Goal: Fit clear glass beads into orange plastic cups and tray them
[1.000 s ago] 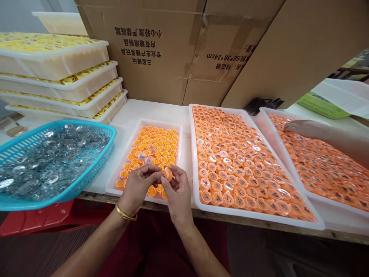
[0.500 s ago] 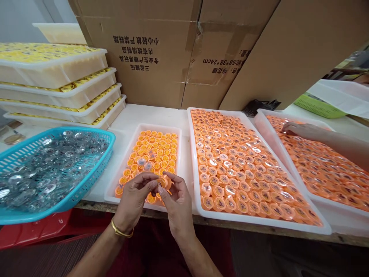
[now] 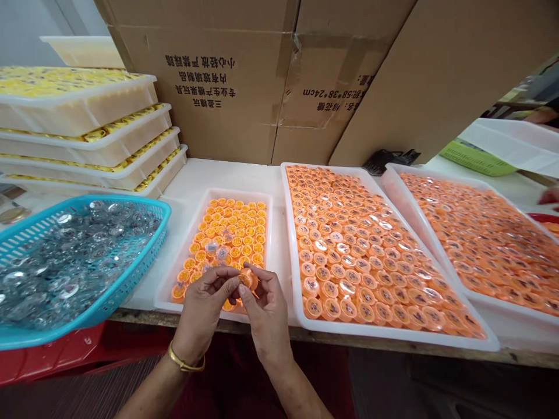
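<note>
My left hand (image 3: 203, 308) and my right hand (image 3: 264, 311) meet over the near end of a small white tray (image 3: 172, 269), pinching one small round orange piece (image 3: 247, 280) between their fingertips. A gold bangle circles my left wrist. The small tray holds several orange pieces, two or three of them topped with clear domes. Left of my hands a blue basket (image 3: 126, 279) is full of clear plastic domes.
A large white tray (image 3: 289, 233) of finished orange pieces lies right of my hands, and a second such tray (image 3: 395, 186) beyond it. Another person's fingertips (image 3: 549, 196) show at the far right. Stacked trays (image 3: 109, 99) of yellow pieces stand back left. Cardboard boxes (image 3: 244, 75) wall the rear.
The other person's hand has drawn back off the right tray toward the frame edge. My hands stay together on the orange piece, slightly lower in view.
</note>
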The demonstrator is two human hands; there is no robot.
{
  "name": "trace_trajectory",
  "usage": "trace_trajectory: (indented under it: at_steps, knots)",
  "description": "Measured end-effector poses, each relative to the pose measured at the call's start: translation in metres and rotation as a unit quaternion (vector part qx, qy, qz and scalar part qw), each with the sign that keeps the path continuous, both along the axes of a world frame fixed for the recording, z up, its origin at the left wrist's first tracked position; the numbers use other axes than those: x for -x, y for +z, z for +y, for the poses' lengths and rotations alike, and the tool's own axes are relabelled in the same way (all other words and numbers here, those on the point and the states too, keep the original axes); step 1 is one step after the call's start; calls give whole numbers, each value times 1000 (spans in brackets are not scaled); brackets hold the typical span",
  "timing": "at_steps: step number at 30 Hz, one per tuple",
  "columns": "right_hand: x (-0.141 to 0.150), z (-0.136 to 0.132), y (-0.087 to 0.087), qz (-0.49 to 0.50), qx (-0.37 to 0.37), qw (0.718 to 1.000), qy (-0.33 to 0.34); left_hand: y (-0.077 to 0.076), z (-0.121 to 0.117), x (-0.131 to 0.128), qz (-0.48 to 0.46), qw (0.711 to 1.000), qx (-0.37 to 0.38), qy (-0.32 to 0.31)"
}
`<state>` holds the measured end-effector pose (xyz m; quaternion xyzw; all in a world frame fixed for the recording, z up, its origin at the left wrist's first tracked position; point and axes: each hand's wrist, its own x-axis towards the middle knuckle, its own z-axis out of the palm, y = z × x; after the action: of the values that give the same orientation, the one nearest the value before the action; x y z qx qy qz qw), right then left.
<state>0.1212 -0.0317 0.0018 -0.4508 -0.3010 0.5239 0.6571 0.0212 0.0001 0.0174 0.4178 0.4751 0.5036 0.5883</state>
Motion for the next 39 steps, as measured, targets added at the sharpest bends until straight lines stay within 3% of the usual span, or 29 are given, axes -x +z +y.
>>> trace_trajectory:
  at_steps: [4,15,20,23,26,29,33,39]
  knots:
    - [0,0,-1,-5,4,1000,10,0,-1,-2,40,999,-29,10]
    - [2,-1,-8,27,19,999,-13,-6,-7,-9,40,999,-15,30]
    - [1,2,-8,47,25,998,-28,-14,-1,-5,90,995,-13,-34]
    - [2,4,-6,83,46,995,-33,-17,2,-2,146,987,-61,-22]
    - [0,4,-1,123,61,991,2,-16,5,0,162,983,-67,-46]
    - [-4,3,6,162,53,985,40,-11,8,1,98,990,-17,-99]
    - [-8,3,13,199,52,977,56,-6,9,1,65,993,-7,-97]
    - [1,4,15,134,49,988,51,-4,3,10,160,983,-54,-75]
